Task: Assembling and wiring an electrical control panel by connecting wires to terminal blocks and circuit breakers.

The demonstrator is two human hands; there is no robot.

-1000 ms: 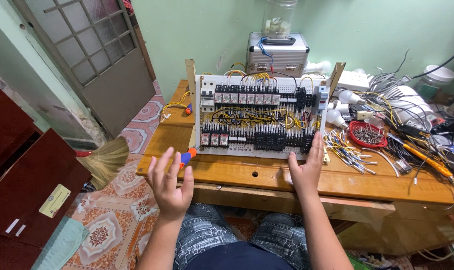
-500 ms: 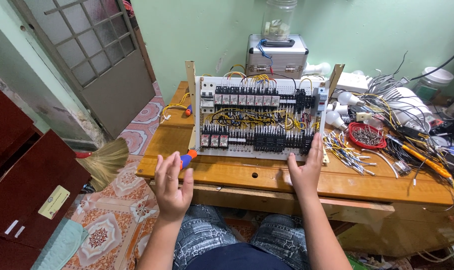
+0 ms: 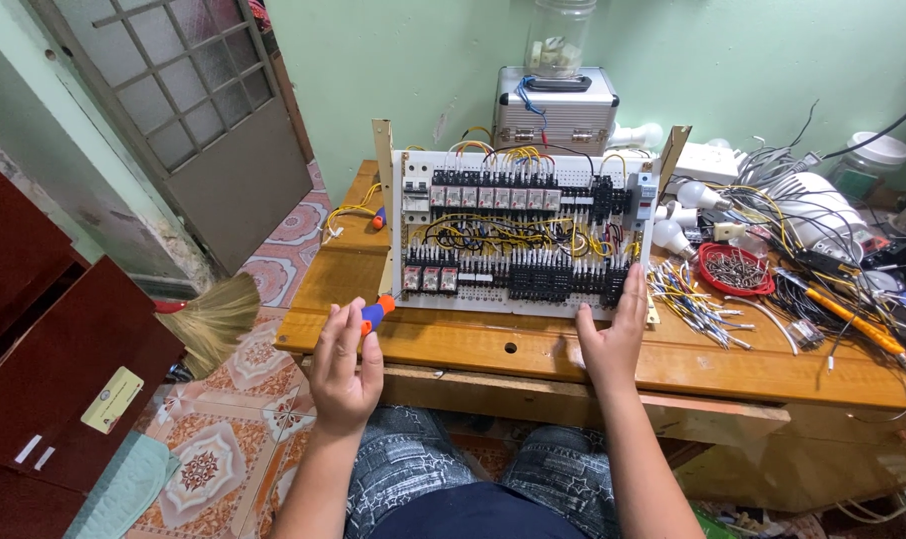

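Green wall (image 3: 752,60), grey door (image 3: 188,120), patterned tile floor (image 3: 213,459), red cabinet (image 3: 43,379).

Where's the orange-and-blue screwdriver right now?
In the head view, the screwdriver lies on the wooden table, near its left front edge, just below the wiring panel's lower left corner and at the left hand's fingertips.

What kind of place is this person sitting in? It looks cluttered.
Probably a small home electrical workshop. A wired control panel packed with relays stands on a wooden bench, loose wires and bulbs lie heaped beside it, and a broom leans over a patterned tile floor.
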